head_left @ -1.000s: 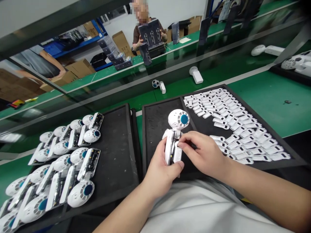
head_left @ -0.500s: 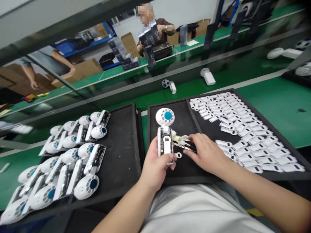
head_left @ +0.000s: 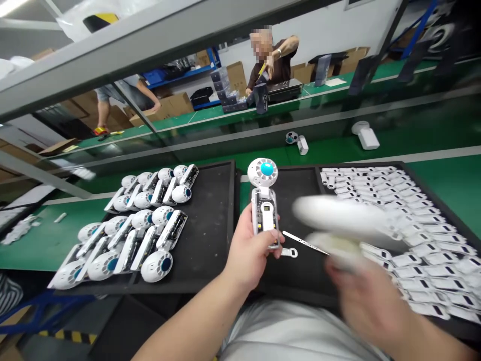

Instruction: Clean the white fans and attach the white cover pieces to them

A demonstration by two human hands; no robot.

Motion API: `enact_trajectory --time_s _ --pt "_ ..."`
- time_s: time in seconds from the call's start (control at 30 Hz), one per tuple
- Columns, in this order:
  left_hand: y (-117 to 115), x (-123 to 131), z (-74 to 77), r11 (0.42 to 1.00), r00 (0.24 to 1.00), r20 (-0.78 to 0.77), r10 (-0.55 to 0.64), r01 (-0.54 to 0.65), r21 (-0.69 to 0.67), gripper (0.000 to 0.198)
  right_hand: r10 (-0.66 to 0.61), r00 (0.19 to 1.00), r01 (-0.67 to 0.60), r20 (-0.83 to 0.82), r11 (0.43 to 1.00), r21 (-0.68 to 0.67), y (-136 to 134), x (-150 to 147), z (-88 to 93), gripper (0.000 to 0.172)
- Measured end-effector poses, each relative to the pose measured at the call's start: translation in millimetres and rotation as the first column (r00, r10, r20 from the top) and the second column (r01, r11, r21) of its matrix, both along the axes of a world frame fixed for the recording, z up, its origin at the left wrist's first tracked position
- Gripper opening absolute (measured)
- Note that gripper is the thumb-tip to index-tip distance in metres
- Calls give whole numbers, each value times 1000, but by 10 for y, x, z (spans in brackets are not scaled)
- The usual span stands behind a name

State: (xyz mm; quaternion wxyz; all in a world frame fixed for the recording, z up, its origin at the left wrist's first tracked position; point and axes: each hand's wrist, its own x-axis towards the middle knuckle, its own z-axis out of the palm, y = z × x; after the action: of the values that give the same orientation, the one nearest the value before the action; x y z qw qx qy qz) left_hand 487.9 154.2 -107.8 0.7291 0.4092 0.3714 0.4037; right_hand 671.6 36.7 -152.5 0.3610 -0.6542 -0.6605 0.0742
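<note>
My left hand [head_left: 250,250] is wrapped round a white handheld device [head_left: 265,200] with a round vented head, a blue centre and an uncovered body showing circuitry. A small white part with a dark window lies in that body, under my thumb. My right hand [head_left: 368,296] is smeared by motion, at the lower right. It moves with a blurred white and yellowish thing [head_left: 341,248], whose kind I cannot make out. A thin perforated strip [head_left: 304,241] reaches from beside the device towards this hand. Below the strip lies a loose white window part [head_left: 290,252].
A black tray [head_left: 205,240] on the left carries rows of similar devices [head_left: 156,265]. Many white window parts [head_left: 436,260] fill the right tray. A white device [head_left: 366,136] lies behind it. Across the bench, a person [head_left: 276,60] handles dark boxes.
My right hand has swung right and down, blurring with the white thing. My left hand still grips the device. The view has shifted, so the benches appear further right.
</note>
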Motion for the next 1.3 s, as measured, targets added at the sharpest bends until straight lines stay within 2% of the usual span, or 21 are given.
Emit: enact_trajectory --time_s 0.1,0.17,0.27,0.33,0.47,0.57,0.63,0.73,0.8,0.87,0.93,1.03,1.1,1.2,1.3 --pt "-39 61 -29 1000 1000 1 -31 31 3 47 88 996 -87 18 995 -41 114 -235 -68 19" --pt "-48 67 -53 1000 1000 10 -23 23 -20 46 118 993 -118 -2 993 -30 149 -267 -99 18" --pt "-45 43 -38 1000 1000 29 12 -12 -8 50 100 988 -81 -114 983 163 90 -185 -88 17" --pt "-41 32 -2 999 999 37 20 -21 25 52 111 986 -79 -127 970 228 45 -143 -71 19" --pt "-36 34 21 1000 998 54 22 -23 19 53 170 985 -166 -32 980 109 25 -166 -87 11" --pt "-32 30 -3 1000 984 177 10 -9 -5 49 170 985 -169 6 972 162 4 -199 -144 20" --pt "-24 24 -19 1000 971 236 26 -27 4 49 158 986 -164 52 975 152 -11 -218 -191 19" --pt "2 12 -58 996 975 206 84 -80 -26 49 218 968 -225 122 973 43 -20 -214 -269 13" --pt "27 -1 -95 995 981 168 98 -93 -37 47 245 954 -251 175 968 10 -24 -151 -335 15" --pt "53 -17 -115 997 988 129 81 -80 -13 41 195 954 -204 226 979 17 -22 -37 -424 17" --pt "76 -29 -101 998 994 92 65 -66 10 39 79 956 -88 281 996 19 0 96 -535 21" --pt "102 -26 -42 999 996 80 37 -37 3 37 -61 928 95 368 993 -76 92 243 -699 29" --pt "122 -14 -19 1000 997 72 -6 7 -16 35 -87 921 155 380 976 -153 179 286 -765 33" --pt "211 7 -28 996 999 -4 -43 43 -74 39 -95 948 169 303 958 -231 296 336 -748 35" --pt "478 29 -9 989 989 -148 10 -31 -143 30 -175 948 245 265 933 -262 365 490 -647 33"
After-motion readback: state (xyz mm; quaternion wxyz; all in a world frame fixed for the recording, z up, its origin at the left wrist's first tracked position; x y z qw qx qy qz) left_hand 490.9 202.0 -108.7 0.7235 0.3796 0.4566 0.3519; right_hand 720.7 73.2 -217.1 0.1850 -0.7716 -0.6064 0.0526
